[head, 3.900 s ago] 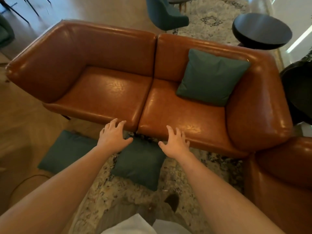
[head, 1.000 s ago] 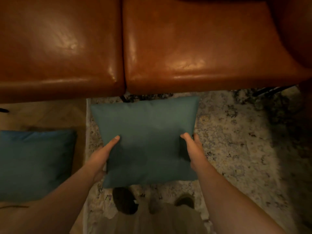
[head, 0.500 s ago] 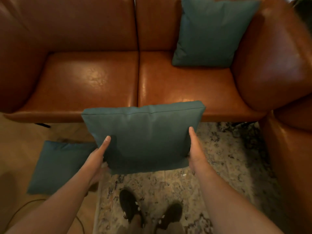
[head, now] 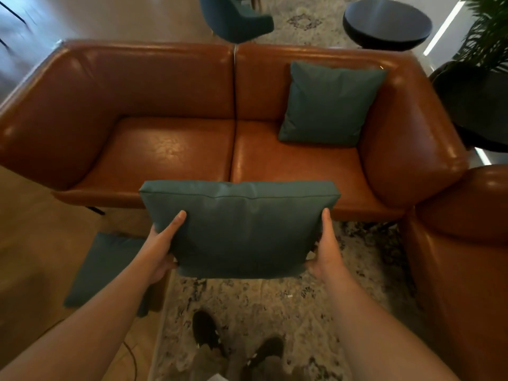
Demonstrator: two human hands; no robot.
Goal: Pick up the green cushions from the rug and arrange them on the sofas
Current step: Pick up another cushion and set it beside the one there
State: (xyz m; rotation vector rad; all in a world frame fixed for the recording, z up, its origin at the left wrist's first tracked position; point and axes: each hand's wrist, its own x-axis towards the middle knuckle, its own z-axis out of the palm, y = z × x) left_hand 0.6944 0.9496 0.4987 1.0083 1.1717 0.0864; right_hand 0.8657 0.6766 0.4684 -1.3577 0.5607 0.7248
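Three green cushions are in my view. One cushion on the sofa [head: 328,104] leans upright against the backrest at the upper right of the brown leather sofa [head: 176,149], tucked beside its right armrest. A second, the floor cushion [head: 105,266], lies flat at lower left, mostly on the wooden floor [head: 35,237] with its right edge at the border of the patterned rug [head: 264,301]. The third, the held cushion [head: 237,229], is up in the air at the centre of the frame, in front of the sofa's front edge and covering part of it.

Behind the sofa I see a teal chair [head: 236,19] at top centre and a round black table [head: 386,22] at upper right, with a potted plant [head: 486,31] at the far right edge. A second brown sofa [head: 461,259] fills the right side, close against the first one's armrest. My dark shoes [head: 207,332] stand on the rug at the bottom.

Both forearms reach forward from the lower corners. My left hand [head: 162,247] has its grip clamped on the held cushion's left side, thumb laid on the near face. My right hand [head: 327,250] is clamped on the right side the same way, thumb pointing up along the edge. I hold the cushion tilted, top edge away from me.
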